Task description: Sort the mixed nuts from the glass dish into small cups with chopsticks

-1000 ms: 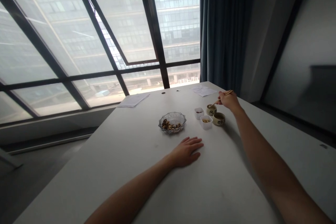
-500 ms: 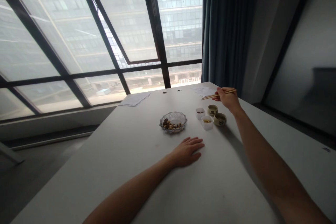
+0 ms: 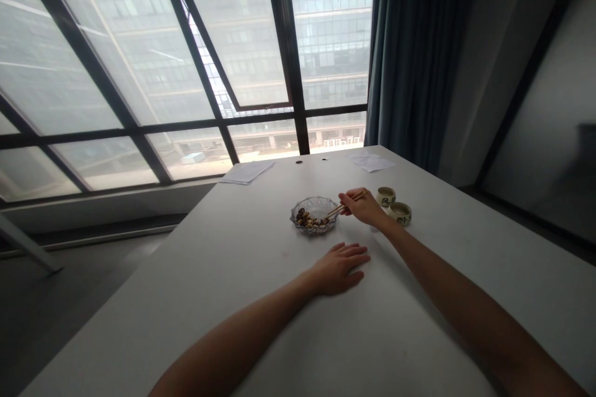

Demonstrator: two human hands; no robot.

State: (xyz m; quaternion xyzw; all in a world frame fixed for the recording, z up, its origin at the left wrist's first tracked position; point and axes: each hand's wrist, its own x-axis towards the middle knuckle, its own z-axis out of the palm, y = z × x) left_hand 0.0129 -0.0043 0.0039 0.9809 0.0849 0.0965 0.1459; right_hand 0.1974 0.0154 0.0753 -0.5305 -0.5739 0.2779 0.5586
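Observation:
My right hand [image 3: 364,208] is shut on a pair of wooden chopsticks [image 3: 343,206], and their tips reach over the rim of a cut-glass dish [image 3: 315,215]. The dish holds a heap of brown and tan nuts or beans [image 3: 306,219]. My left hand [image 3: 339,268] lies flat on the white table, palm down and empty, just in front of the dish. Two small ceramic cups with dark characters [image 3: 386,196] [image 3: 400,213] stand right of my right hand. My right hand and forearm hide the small white tubs seen earlier.
The white table [image 3: 261,298] ends at a far edge near a large window [image 3: 186,74]. Sheets of paper [image 3: 246,172] [image 3: 373,162] lie at the far side. A dark blue curtain [image 3: 412,56] hangs at the right of the window.
My right hand has moved left from above the cups to the glass dish, bringing the chopstick tips over it. My left hand has stayed in place on the table.

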